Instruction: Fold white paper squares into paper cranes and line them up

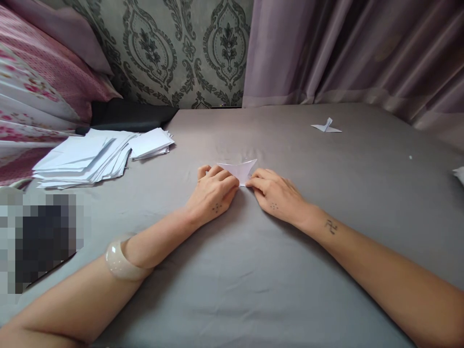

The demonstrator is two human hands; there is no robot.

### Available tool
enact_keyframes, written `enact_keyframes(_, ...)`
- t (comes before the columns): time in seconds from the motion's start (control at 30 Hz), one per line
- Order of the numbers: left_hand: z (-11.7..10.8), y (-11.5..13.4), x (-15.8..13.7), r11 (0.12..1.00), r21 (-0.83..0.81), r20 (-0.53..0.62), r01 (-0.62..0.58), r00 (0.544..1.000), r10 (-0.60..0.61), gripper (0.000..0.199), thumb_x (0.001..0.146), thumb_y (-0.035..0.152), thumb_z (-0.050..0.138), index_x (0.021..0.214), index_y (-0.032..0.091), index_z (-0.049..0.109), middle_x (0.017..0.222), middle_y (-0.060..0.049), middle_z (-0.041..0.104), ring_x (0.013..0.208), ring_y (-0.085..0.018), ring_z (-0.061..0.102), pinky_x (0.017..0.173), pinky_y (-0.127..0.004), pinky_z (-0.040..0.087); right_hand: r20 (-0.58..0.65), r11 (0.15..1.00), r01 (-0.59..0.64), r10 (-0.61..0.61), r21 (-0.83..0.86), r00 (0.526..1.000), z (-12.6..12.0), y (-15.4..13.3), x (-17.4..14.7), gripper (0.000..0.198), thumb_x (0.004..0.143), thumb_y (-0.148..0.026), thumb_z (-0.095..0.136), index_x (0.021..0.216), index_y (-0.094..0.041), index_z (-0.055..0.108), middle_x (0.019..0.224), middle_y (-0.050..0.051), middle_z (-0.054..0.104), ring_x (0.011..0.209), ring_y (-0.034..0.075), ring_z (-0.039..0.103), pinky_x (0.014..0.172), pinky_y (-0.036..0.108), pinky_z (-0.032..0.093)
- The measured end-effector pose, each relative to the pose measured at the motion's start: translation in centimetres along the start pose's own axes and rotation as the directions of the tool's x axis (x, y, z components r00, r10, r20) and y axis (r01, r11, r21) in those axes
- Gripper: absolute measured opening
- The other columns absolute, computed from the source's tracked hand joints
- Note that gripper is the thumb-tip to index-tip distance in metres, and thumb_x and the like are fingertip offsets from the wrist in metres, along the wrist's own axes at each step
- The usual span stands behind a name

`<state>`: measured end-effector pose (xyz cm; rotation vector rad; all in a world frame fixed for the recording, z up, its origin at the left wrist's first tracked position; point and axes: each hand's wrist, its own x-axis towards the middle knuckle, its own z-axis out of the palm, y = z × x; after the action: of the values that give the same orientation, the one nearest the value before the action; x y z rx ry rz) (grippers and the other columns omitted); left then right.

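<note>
While both forearms rest across a smooth grey cloth [246, 285] with faint creases, the hands meet at one small folded paper [239, 171], thin and pale lilac-white, lying mid-cloth. Its top edge dips between two sharp points. Left hand [214, 189] curled over its left side, fingertips gripping; right hand [276, 192] pinches the lower right corner between thumb and finger. Glossy pale bangle [125, 263] on left forearm. Off left, a large paper stack [83, 157], flat white sheets with ragged, fanned edges; a smaller stack [150, 144] just beside it, black material [130, 114] behind. Far right, a crisp, winged paper piece [326, 127] sits well apart from the hands. Cloth runs unbroken from right hand to that piece, and broadly nearer the body. Far edge meets damask-patterned wall [188, 53] and soft mauve curtain [290, 53].
</note>
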<state>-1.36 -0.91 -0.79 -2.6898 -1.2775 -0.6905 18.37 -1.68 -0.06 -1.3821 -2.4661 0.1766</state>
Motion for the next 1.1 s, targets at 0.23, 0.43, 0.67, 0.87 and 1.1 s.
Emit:
enact_keyframes(0.23, -0.1, 0.0, -0.3, 0.999, 0.028, 0.007, 0.026, 1.000, -0.026, 0.016, 0.086, 0.032, 0.058, 0.089, 0.024, 0.071, 0.115, -0.006, 0.061, 0.106, -0.026, 0.049, 0.094, -0.044, 0.031, -0.051, 1.000, -0.003, 0.003, 0.001, 0.999, -0.3, 0.5, 0.1, 0.020, 0.087, -0.020, 0.052, 0.092, -0.023, 0.070, 0.103, 0.007, 0.058, 0.090, 0.020, 0.053, 0.071, 0.032, 0.042)
enact_keyframes(0.43, -0.2, 0.2, -0.1, 0.996, -0.026, -0.007, 0.080, 0.997, -0.080, 0.015, 0.085, 0.029, 0.057, 0.086, 0.024, 0.071, 0.105, -0.006, 0.062, 0.097, -0.023, 0.052, 0.090, -0.043, 0.034, -0.105, 0.990, -0.082, 0.095, 0.117, 0.990, -0.3, 0.5, 0.2, 0.017, 0.084, -0.019, 0.052, 0.093, -0.021, 0.067, 0.110, 0.006, 0.057, 0.081, 0.016, 0.058, 0.069, 0.030, 0.044)
enact_keyframes(0.67, -0.8, -0.3, 0.5, 0.901, -0.254, -0.144, 0.353, 0.907, -0.396, 0.014, 0.073, 0.011, 0.051, 0.081, 0.017, 0.061, 0.085, -0.003, 0.061, 0.075, -0.015, 0.056, 0.072, -0.032, 0.043, -0.195, 0.924, -0.267, 0.325, 0.274, 0.925, 0.1, 1.1, 0.9, 0.018, 0.082, -0.021, 0.052, 0.096, -0.019, 0.063, 0.093, 0.004, 0.066, 0.074, 0.015, 0.060, 0.070, 0.030, 0.046)
enact_keyframes(0.87, -0.2, -0.7, 0.5, 0.889, -0.365, -0.039, 0.276, 0.950, -0.311, 0.021, 0.072, 0.009, 0.048, 0.084, 0.017, 0.063, 0.090, -0.004, 0.067, 0.071, -0.013, 0.058, 0.061, -0.023, 0.044, -0.128, 0.951, -0.049, 0.092, 0.305, 0.987, 0.5, 1.2, 0.9, 0.020, 0.085, -0.024, 0.050, 0.099, -0.019, 0.065, 0.102, 0.006, 0.066, 0.087, 0.018, 0.059, 0.077, 0.031, 0.046)
enact_keyframes(1.1, -0.1, -0.5, 0.4, 0.895, -0.403, -0.015, 0.188, 0.977, -0.212, 0.041, 0.068, -0.001, 0.039, 0.097, 0.017, 0.061, 0.095, -0.004, 0.066, 0.075, -0.013, 0.059, 0.064, -0.023, 0.047, -0.096, 0.973, 0.060, -0.040, 0.224, 0.995, 0.5, 1.3, 0.6, 0.034, 0.082, -0.016, 0.051, 0.114, -0.022, 0.061, 0.113, 0.007, 0.063, 0.104, 0.023, 0.056, 0.087, 0.036, 0.046)
